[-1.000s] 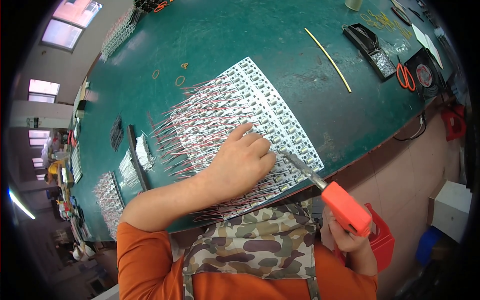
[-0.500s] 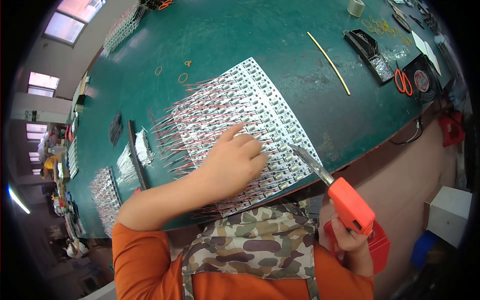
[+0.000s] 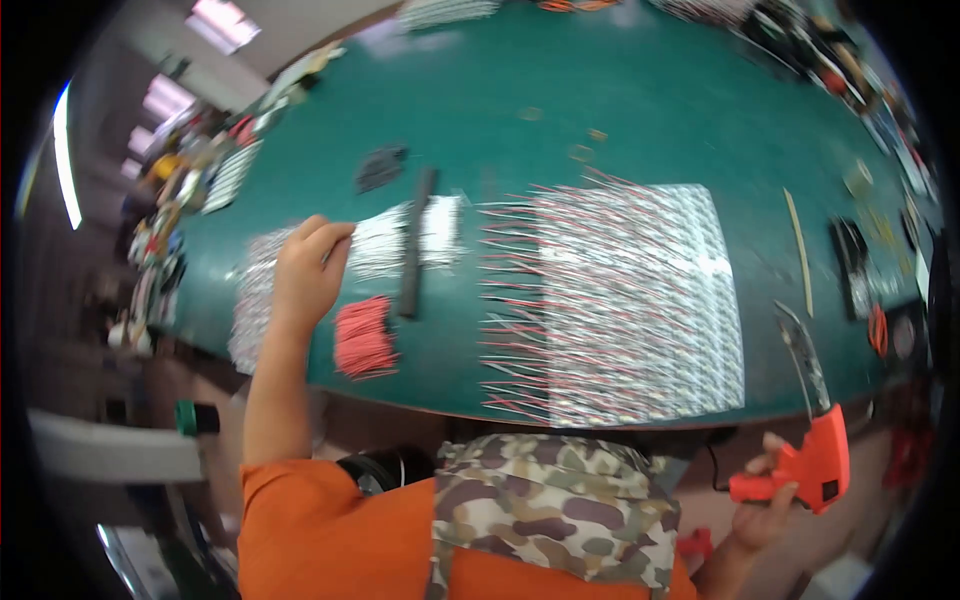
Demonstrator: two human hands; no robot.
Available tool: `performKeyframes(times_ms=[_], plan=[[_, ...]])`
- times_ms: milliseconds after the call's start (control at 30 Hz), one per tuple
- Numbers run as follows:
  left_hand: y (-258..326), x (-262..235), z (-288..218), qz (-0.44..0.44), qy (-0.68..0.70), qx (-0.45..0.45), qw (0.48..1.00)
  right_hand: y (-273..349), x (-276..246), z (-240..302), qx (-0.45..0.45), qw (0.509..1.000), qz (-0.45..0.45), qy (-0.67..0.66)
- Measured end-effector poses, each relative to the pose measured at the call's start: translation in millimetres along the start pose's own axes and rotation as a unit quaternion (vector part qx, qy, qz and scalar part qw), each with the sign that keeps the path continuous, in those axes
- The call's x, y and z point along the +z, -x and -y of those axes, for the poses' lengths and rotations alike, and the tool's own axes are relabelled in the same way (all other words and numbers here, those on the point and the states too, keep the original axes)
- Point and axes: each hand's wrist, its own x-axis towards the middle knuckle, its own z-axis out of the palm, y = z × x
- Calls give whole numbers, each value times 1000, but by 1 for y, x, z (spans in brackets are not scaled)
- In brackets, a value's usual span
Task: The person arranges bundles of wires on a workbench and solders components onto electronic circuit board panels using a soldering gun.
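Observation:
My left hand is closed in a pinch at the left end of a pile of white wires; whatever lies between the fingertips is too small and blurred to make out. Below that pile is a bundle of short red wires. My right hand grips a red soldering gun, its metal tip pointing up beside the table's right part. Between my hands lies a white panel of circuit boards. Rows of red and white wires stick out past its left side.
A dark bar lies across the white wires, with a dark wire bundle behind. Another wired panel is at the left. Toward the right are a yellow stick, a black tray and orange-handled scissors.
My left hand has gone from over the circuit boards to the white wires at the left, its fingers now pinched. The view has swung left; my right hand still holds the soldering gun.

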Motion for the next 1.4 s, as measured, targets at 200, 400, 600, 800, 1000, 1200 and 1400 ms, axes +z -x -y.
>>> performKeyframes(times_ms=[200,400,600,800,1000,1200,1400], plan=[[35,3,105,-46,21,-47,998,0,12,-17,72,996,-31,-39],[8,32,130,34,16,-111,993,4,28,-6,37,999,-12,-5],[-57,87,134,50,-6,-56,997,7,24,2,31,998,-31,34],[-75,100,135,127,-31,-20,991,13,12,7,50,998,-30,8],[-61,102,154,112,18,20,993,-4,35,15,15,999,-35,12],[-52,98,162,99,26,11,995,-4,33,19,29,999,-12,-17],[-52,99,168,107,35,4,994,-7,32,15,24,999,-23,33]])
